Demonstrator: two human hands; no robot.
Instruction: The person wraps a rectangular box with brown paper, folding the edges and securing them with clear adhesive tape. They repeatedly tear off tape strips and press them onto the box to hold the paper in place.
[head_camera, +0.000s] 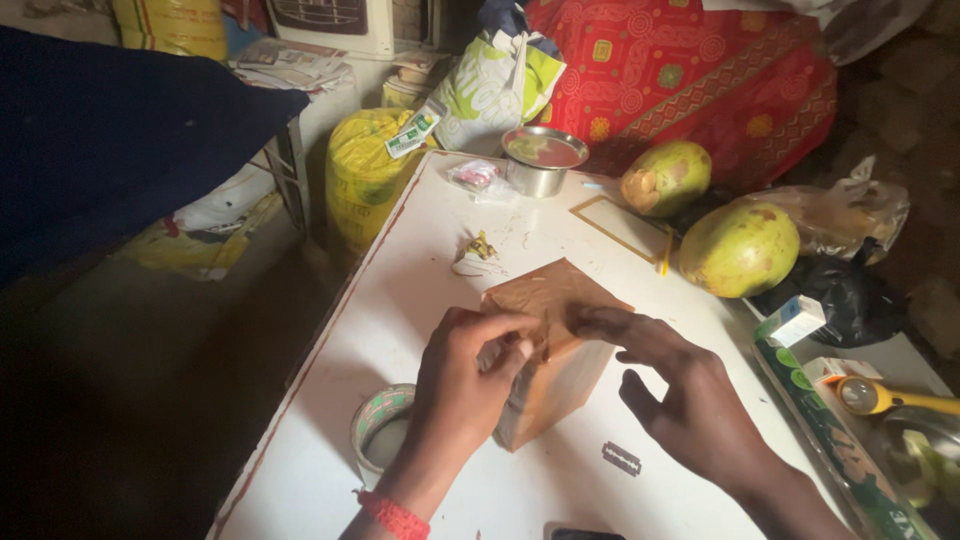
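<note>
Currently | brown box mid white table | left hand pinches its top edge | right hand spread, forefinger pressing top | risk: right palm hovering near loose razor blade, likely cut.

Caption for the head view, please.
Both hands, left and right, press brown paper onto a box on a white table.

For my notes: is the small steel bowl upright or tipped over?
Upright: the steel bowl stands on the white table, rim facing up.
</note>
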